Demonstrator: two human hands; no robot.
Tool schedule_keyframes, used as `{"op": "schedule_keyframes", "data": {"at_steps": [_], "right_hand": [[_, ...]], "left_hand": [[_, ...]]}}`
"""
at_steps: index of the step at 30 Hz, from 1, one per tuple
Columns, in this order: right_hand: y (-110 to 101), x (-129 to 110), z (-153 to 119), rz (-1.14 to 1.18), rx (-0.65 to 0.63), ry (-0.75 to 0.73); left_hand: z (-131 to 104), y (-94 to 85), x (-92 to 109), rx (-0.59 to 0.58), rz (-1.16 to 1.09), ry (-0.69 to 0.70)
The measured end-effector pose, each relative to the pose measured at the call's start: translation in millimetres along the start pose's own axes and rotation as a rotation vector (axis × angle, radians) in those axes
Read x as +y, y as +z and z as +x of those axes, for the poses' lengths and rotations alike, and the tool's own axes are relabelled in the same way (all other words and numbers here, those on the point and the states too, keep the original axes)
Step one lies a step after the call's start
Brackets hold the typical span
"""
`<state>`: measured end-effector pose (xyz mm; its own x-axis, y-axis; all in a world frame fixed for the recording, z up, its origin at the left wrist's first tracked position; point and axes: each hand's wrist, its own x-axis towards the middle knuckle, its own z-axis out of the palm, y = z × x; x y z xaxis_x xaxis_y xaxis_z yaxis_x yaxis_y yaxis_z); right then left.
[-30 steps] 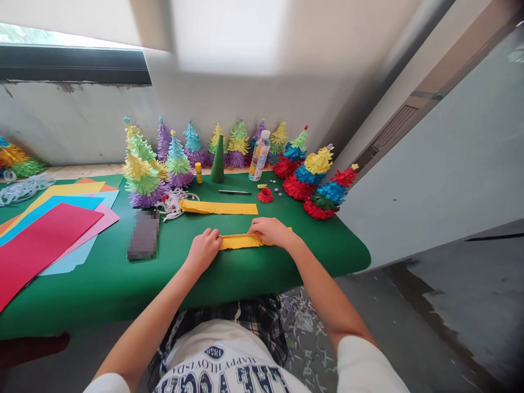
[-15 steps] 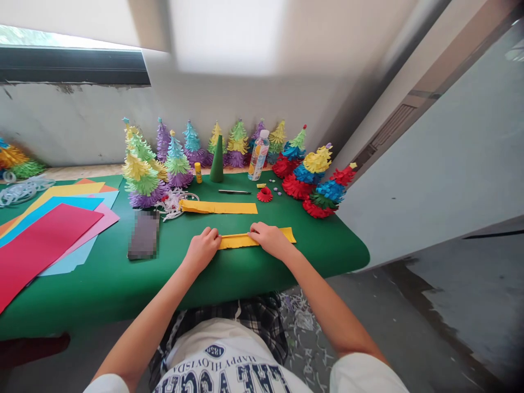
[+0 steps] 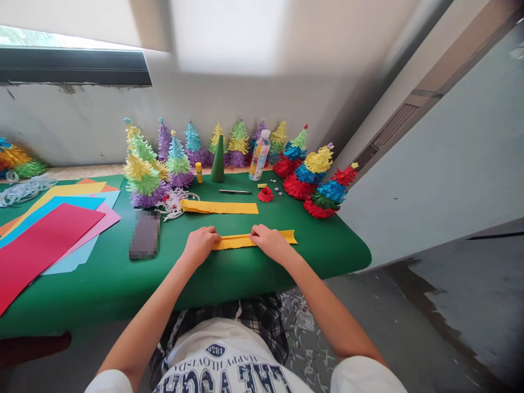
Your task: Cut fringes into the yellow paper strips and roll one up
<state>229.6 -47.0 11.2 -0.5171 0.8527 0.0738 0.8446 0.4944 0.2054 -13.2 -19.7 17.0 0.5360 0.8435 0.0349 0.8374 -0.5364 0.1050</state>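
A yellow paper strip (image 3: 234,242) lies along the front of the green tabletop, its upper edge folded over and its lower edge finely cut. My left hand (image 3: 201,243) pinches its left end with closed fingers. Farther right, my right hand (image 3: 267,240) grips the fold, and the strip's flared right end shows beyond it. A second yellow strip (image 3: 225,207) rests just behind, its left end curled up by white paper shreds (image 3: 174,203). Behind that are a pen (image 3: 236,191), a red fringed paper ring (image 3: 266,195) and a bare green cone (image 3: 218,161).
Several fringed paper trees (image 3: 147,177) line the back and right of the green table (image 3: 135,289). A glue stick (image 3: 198,172) and a bottle (image 3: 259,155) stand among them. A phone (image 3: 144,234) and coloured paper sheets (image 3: 49,240) lie at left.
My left hand has shifted slightly left along the folded edge, baring a little more of the strip. My right hand stays nearly in place, and the view has moved slightly.
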Motion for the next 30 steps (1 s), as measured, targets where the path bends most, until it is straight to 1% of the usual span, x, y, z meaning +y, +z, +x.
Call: {"op": "schedule_keyframes", "data": {"at_steps": [5,11,14,16,20,23,26,30], "right_hand": [[-14,2,7,0.057,-0.127,0.042],[-23,3,13,0.072,-0.196,0.040],[-25,2,14,0.087,-0.212,0.048],[-26,4,15,0.137,-0.215,0.069],[-26,12,19,0.236,-0.214,0.124],[-26,18,23,0.269,-0.222,0.129],[-23,19,28,0.293,-0.228,0.134],[-17,15,30,0.287,-0.209,0.115]], "left_hand": [[3,-6.2,-1,-0.016,-0.085,-0.024],[8,-11.7,-5,-0.041,-0.132,-0.025],[10,-13.9,-8,-0.054,-0.151,-0.018],[11,-14.5,-8,-0.061,-0.153,-0.021],[11,-12.7,-6,-0.071,-0.132,-0.040],[11,-10.1,-3,-0.077,-0.109,-0.053],[8,-8.3,1,-0.083,-0.062,-0.051],[3,-7.6,6,-0.079,0.027,-0.062]]}}
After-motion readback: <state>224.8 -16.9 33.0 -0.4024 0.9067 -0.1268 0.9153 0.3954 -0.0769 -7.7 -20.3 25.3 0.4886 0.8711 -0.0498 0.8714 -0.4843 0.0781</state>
